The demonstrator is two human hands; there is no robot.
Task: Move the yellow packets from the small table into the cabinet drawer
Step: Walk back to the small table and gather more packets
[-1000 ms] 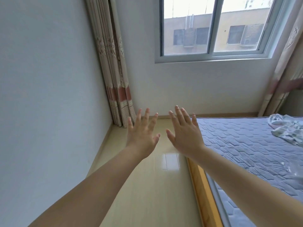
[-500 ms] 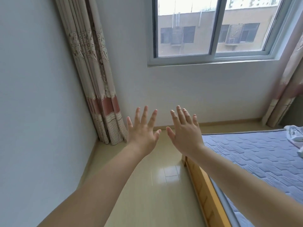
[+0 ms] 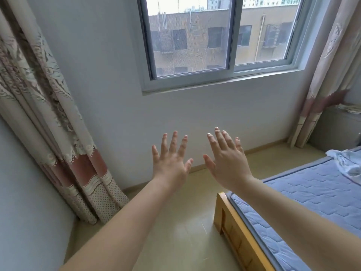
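Note:
My left hand and my right hand are stretched out in front of me at mid-frame, backs toward the camera, fingers straight and spread. Both hold nothing and touch nothing. No yellow packets, small table or cabinet drawer show in this view.
A bed with a blue quilted mattress and a wooden frame fills the lower right. White cloth lies on its far end. A patterned curtain hangs at the left, another curtain at the right. A window faces me above beige floor.
The view has swung to the right and tilted: the window now sits centred, the left curtain nearer the frame edge, the bed's corner in sight. Both hands stay raised and spread.

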